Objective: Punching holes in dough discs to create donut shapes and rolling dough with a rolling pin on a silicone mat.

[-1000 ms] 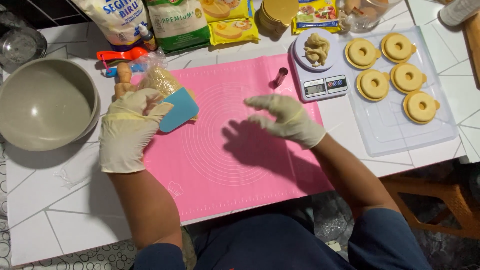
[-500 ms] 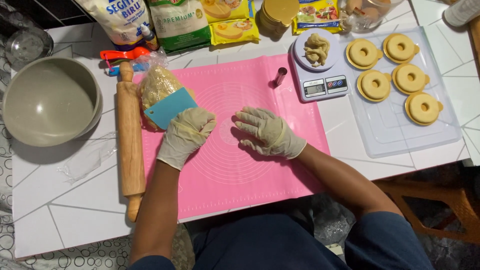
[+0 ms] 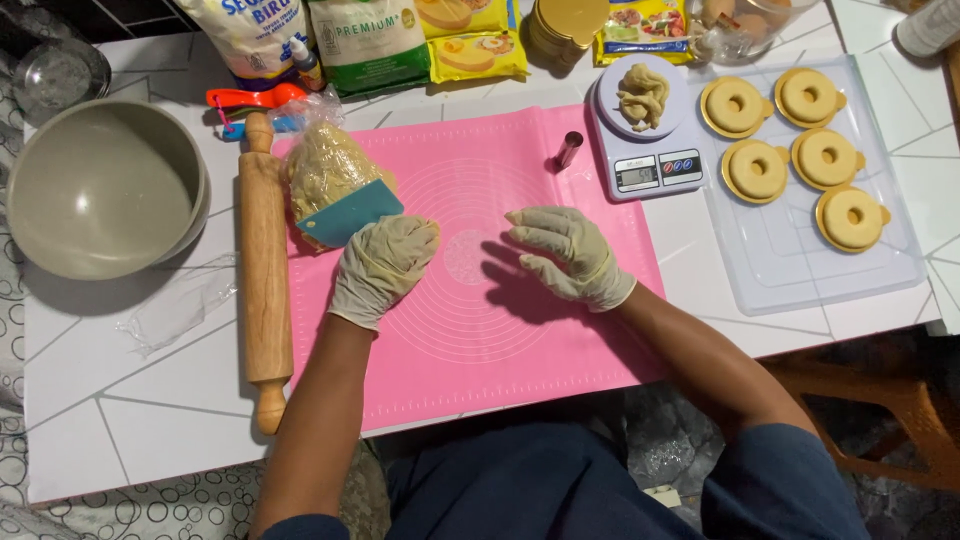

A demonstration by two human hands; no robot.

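Both my hands wear pale gloves over a pink silicone mat. My left hand rests knuckles-up on the mat with its fingers curled under, just below a teal scraper that leans on a bag of dough. My right hand hovers with fingers spread and holds nothing. Between the hands a pale round patch marks the mat's middle. A wooden rolling pin lies along the mat's left edge.
A grey bowl stands at the left. A kitchen scale carries a plate of dough pieces. A clear tray on the right bears several ring-shaped pastries in gold moulds. Flour bags and packets line the far edge. A small metal cylinder stands on the mat.
My left hand left the rolling pin beside the mat and came onto the mat. The two hands met at the mat's middle, then drew apart, and the right hand's fingers spread.
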